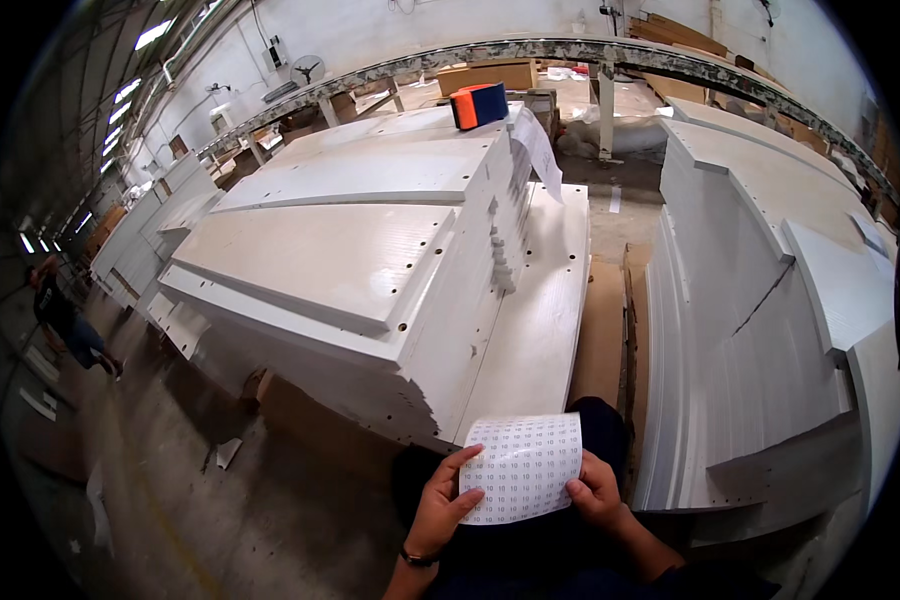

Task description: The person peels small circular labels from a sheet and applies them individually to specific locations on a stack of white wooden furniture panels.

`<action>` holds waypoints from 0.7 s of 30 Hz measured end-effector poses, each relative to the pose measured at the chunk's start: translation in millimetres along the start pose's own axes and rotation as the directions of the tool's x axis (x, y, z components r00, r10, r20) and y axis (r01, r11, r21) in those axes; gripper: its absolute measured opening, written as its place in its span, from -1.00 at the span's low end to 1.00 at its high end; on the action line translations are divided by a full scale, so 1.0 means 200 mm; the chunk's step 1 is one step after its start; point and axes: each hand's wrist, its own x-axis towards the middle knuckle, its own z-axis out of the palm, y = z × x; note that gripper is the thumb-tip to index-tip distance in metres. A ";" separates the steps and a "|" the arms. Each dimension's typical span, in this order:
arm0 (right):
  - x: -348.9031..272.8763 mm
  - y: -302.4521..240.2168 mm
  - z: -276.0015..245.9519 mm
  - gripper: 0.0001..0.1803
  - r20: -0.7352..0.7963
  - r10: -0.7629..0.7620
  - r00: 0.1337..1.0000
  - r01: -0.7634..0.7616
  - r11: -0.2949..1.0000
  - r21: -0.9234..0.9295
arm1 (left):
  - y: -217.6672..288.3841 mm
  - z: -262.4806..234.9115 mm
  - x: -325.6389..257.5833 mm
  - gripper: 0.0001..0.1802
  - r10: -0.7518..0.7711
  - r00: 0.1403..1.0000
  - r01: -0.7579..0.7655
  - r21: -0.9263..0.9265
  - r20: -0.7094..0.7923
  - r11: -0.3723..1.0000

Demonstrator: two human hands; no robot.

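Between my two hands, over my lap, is a curved white sheet of small printed labels. My left hand grips its left edge, thumb on the printed face, with a dark band around the wrist. At the right edge my right hand pinches the sheet, thumb in front. Fingers behind the sheet are partly hidden. Just beyond the sheet, a tall stack of white panels with dark drilled holes stands on the left. A long white panel lies at a lower level beside it.
On the stack rests an orange and dark blue block-shaped object; a paper sheet hangs beside it. More white panels are stacked at right. A long conveyor-like frame crosses the back. Far left, a person stands on the floor.
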 end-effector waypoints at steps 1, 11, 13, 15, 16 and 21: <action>0.01 -0.02 -0.01 -0.76 0.043 0.038 0.998 -0.036 0.999 -0.025 | 0.03 0.01 0.00 -0.40 -0.004 1.000 0.003 0.072 0.004 0.997; 0.10 -0.07 0.00 -0.39 -0.121 -0.062 0.991 0.073 0.994 0.085 | 0.02 0.00 -0.03 -0.66 0.222 0.972 -0.173 0.403 -0.077 0.899; 0.17 -0.16 0.01 -0.44 0.023 -0.099 0.995 0.101 0.987 -0.124 | 0.01 0.02 -0.03 -0.62 0.199 0.974 -0.142 0.387 -0.111 0.911; 0.20 -0.19 0.05 -0.48 0.171 -0.107 0.979 0.158 0.934 -0.322 | 0.02 0.02 -0.02 -0.59 0.250 0.966 -0.190 0.482 -0.063 0.855; 0.20 -0.19 0.08 -0.53 0.145 -0.073 0.987 0.114 0.946 -0.305 | 0.02 0.02 -0.02 -0.56 0.294 0.956 -0.240 0.568 -0.004 0.787; 0.19 -0.21 0.13 -0.52 0.140 -0.015 0.990 0.054 0.958 -0.282 | 0.04 -0.02 -0.03 -0.55 0.321 0.947 -0.236 0.652 -0.011 0.720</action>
